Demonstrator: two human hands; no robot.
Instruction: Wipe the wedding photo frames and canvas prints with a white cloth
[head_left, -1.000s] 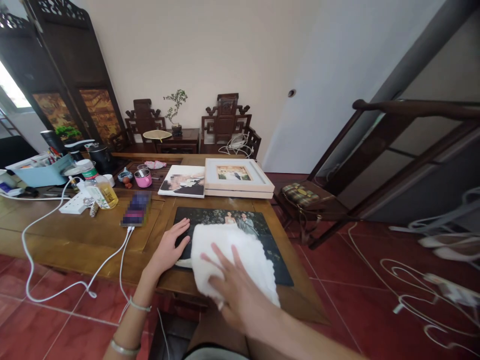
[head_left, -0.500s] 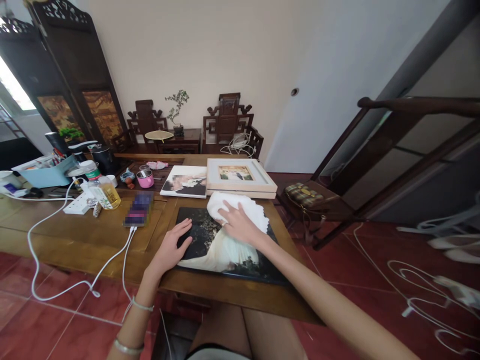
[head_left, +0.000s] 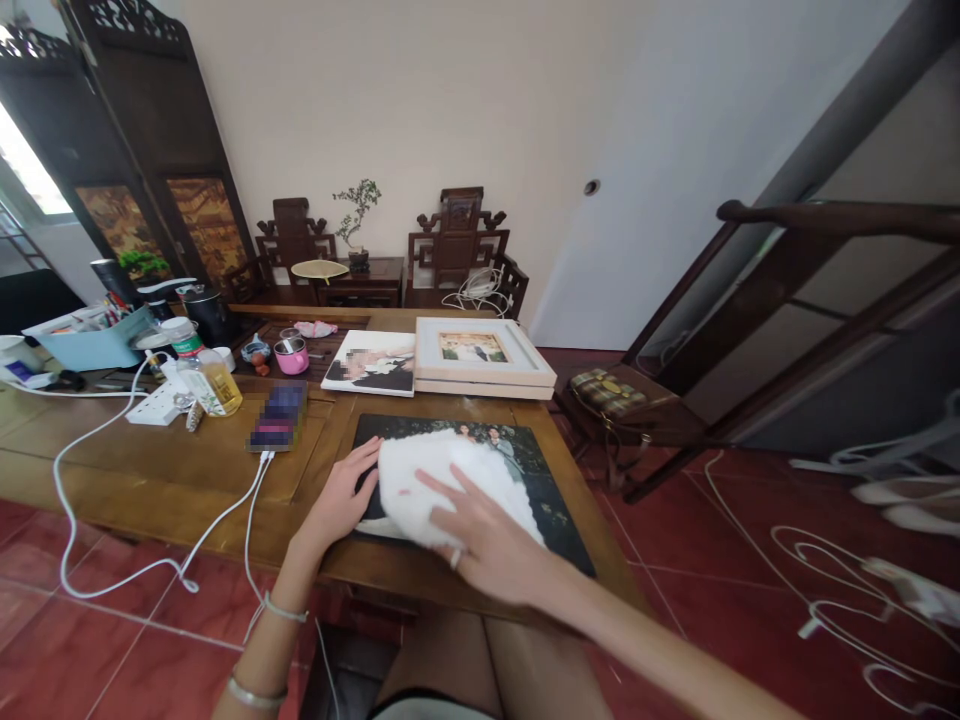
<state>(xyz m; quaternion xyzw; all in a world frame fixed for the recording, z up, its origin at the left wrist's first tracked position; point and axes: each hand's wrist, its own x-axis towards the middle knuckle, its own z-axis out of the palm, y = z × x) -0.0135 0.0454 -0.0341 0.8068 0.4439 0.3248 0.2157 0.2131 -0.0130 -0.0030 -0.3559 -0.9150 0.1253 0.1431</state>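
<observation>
A dark photo panel [head_left: 559, 500] showing two people lies flat near the table's front edge. Across its middle and left is spread a white cloth [head_left: 420, 465]. My right hand [head_left: 487, 535], ringed on one finger, presses on this cloth and holds it against the panel, its fingers partly spread. Flat at the panel's left edge rests my left hand [head_left: 345, 495], fingers stretched out and thumb apart, close to the cloth's left side. The cloth and my right forearm hide much of the picture.
Behind the panel are a white-framed picture [head_left: 540, 375] and a smaller photo print [head_left: 367, 375]. To the left lie a phone [head_left: 277, 415] with white cables, a bottle [head_left: 217, 385], a power strip [head_left: 154, 408] and a pink cup [head_left: 291, 355]. A wooden chair [head_left: 675, 390] stands right.
My right hand has drawn the cloth from the panel's top edge down toward me and left, uncovering the two people in the picture. My left hand has hardly moved.
</observation>
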